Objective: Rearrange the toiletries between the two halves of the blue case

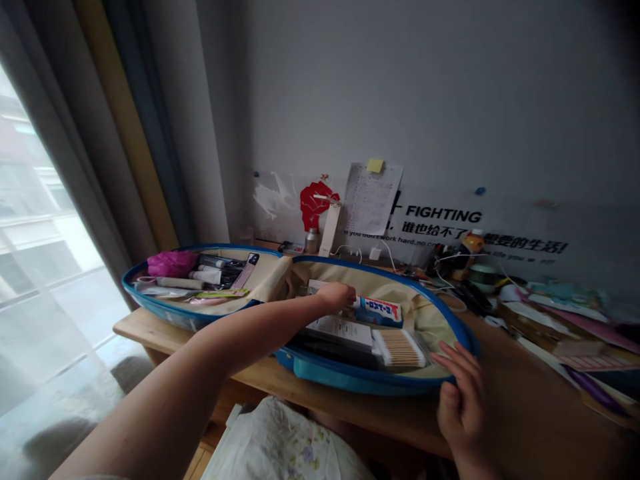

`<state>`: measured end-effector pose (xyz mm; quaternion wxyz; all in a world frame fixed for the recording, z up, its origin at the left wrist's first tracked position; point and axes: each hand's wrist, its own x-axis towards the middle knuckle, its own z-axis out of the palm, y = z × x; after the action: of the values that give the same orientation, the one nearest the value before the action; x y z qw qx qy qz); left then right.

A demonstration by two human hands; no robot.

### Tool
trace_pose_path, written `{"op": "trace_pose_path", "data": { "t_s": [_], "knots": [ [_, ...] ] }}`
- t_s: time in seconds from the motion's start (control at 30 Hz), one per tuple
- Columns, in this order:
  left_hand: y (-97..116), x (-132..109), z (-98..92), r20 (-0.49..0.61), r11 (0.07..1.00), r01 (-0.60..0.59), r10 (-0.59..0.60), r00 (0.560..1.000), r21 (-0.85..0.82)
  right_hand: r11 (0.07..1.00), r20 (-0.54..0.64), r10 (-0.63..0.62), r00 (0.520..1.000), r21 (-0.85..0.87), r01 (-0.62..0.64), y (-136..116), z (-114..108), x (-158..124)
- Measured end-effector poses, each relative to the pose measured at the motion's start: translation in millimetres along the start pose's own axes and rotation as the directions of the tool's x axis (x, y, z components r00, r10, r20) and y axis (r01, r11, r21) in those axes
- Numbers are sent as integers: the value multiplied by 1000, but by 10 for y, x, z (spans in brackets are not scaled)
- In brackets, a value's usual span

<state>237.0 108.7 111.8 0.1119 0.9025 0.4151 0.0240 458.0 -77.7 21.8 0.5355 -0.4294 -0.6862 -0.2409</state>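
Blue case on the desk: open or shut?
Open. The case has its two halves spread side by side on the desk, beige lining showing, with a pink pouf and cotton swabs exposed.

Pale floral clothing (285,445) is worn; the left forearm (240,343) is left bare.
Blue-purple and yellow blossoms (309,456) are printed on it.

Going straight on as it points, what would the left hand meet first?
Probably the blue, white and red box just beyond the left hand; depth is unclear, they may already touch.
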Motion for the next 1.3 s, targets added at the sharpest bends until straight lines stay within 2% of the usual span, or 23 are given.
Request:
{"op": "trace_pose_path", "data": {
  "t_s": [0.17, 0.37, 0.5, 0.9, 1.07, 1.3],
  "knots": [
    [24, -10, 8, 41, 997, -42, 39, 998, 72, 1000, 6, 11, 1000, 7, -11, 11, 1, -13],
    [-1, 21, -125, 83, 982, -143, 133, 988, 127, 1000, 4, -6, 1000, -3, 6, -4, -5, -2],
    [-50, 25, -172, 85, 974, -161, 149, 985, 162, 1000, 0, -9, 1000, -3, 9, -24, -6, 18],
    [75, 0, -5, 139, 969, -157, 132, 982, 192, 1000, -11, 17, 1000, 10, -17, 1, 5, -10],
    [64, 20, 42, 186, 968, -161, 125, 975, 193, 1000, 1, 0, 1000, 8, 0, -17, -2, 10],
    [20, 30, 79, 180, 974, -161, 133, 975, 156, 1000, -3, 1, 1000, -9, -1, -25, -7, 24]
  ]
}}
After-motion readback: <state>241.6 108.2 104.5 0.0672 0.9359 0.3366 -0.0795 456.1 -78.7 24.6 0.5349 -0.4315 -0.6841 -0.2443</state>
